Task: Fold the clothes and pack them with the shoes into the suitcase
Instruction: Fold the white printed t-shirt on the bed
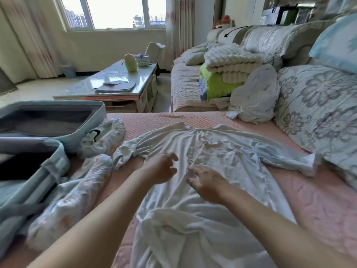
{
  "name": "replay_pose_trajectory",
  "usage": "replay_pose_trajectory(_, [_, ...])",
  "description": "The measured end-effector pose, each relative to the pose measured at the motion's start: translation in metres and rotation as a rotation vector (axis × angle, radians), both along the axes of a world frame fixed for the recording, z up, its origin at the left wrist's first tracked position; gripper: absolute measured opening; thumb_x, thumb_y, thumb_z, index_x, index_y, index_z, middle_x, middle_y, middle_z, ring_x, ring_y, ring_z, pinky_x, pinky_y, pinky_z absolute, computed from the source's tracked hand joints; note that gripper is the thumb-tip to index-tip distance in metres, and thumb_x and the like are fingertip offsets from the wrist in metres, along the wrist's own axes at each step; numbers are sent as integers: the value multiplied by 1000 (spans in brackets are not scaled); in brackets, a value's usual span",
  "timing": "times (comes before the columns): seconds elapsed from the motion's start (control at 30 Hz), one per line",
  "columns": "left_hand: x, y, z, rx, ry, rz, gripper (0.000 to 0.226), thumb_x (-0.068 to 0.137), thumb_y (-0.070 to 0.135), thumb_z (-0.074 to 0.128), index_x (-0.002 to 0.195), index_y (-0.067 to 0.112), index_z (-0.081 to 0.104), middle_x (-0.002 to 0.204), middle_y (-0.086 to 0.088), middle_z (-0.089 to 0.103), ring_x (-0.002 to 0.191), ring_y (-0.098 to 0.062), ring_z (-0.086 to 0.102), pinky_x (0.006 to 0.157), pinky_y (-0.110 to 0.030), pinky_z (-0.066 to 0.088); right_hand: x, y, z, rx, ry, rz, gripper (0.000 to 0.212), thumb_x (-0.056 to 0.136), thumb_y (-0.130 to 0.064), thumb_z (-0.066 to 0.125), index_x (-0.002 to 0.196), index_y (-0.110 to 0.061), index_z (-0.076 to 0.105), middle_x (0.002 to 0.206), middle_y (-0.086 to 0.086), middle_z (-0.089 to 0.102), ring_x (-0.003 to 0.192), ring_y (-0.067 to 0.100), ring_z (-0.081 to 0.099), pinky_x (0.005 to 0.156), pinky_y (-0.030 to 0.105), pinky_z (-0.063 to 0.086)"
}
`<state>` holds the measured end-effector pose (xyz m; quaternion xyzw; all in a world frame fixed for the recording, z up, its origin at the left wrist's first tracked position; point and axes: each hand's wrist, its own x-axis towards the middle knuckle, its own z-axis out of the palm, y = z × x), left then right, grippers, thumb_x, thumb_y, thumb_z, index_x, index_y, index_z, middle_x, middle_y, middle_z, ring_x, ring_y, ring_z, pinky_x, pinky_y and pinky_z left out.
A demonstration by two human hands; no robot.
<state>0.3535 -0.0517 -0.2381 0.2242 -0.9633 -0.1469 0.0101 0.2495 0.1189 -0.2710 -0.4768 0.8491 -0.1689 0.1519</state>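
An open pale-blue suitcase (58, 120) sits at the left on the pink bed (309, 200), with floral shoe bags (114, 130) just beside it. The white T-shirt (222, 151) lies spread mid-bed, collar far. Over its chest are the left hand (160, 170) and right hand (207, 183), fingers loosely curled and gripping nothing.

Both arms are stretched out in front, bare all the way up, coming in from the bottom corners and angling toward each other. The left grip (162, 169) is roughly palm-down, fingers loosely hooked and pointing across at the other one. The right grip (207, 183) shows its back to the camera, fingers spread and a bit bent, slightly blurry. Fingertips sit near each other but apart. Neither one is pinching or holding anything.
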Motion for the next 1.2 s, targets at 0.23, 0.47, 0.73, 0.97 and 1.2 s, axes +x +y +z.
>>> replay_pose_trajectory(0.23, [85, 60, -6, 94, -189, 95, 74, 80, 66, 65, 136, 19, 52, 137, -5, 55, 125, -23, 51, 101, -33, 43, 79, 56, 5, 105, 173, 118, 67, 77, -62, 67, 136, -33, 57, 134, -4, 51, 127, 18, 47, 106, 31, 38])
replay_pose_trajectory(0.47, [140, 82, -16, 254, -76, 133, 89, 69, 63, 78, 141, 21, 44, 129, -4, 55, 116, -21, 53, 99, -32, 43, 89, 91, 18, 180, 278, 7, 24, 93, -9, 52, 111, -18, 66, 122, 5, 60, 116, 27, 59, 83, 26, 42])
replay_pose_trajectory(0.73, [173, 102, -11, 178, -258, -183, 69, 54, 68, 83, 111, 43, 53, 112, 12, 49, 102, -11, 50, 88, -29, 45, 78, 129, 22, 706, 571, -214, 53, 91, -32, 56, 142, -20, 44, 142, 11, 47, 129, 29, 43, 106, 45, 35])
replay_pose_trajectory(0.97, [174, 114, -33, 34, -70, -280, 20, 76, 37, 79, 94, 31, 73, 106, 7, 51, 103, -15, 50, 91, -30, 44, 129, 103, 6, 255, 351, 100, 53, 84, -31, 57, 137, -36, 51, 134, 1, 48, 130, 24, 43, 109, 38, 30])
replay_pose_trajectory(1.2, [205, 85, 6, 134, 265, -43, 41, 73, 1, 47, 62, 40, 56, 70, 7, 57, 69, -13, 52, 60, -24, 41, 131, 95, 6, -318, 200, -2, 19, 85, -9, 59, 99, -15, 71, 102, 6, 62, 89, 30, 65, 74, 34, 48])
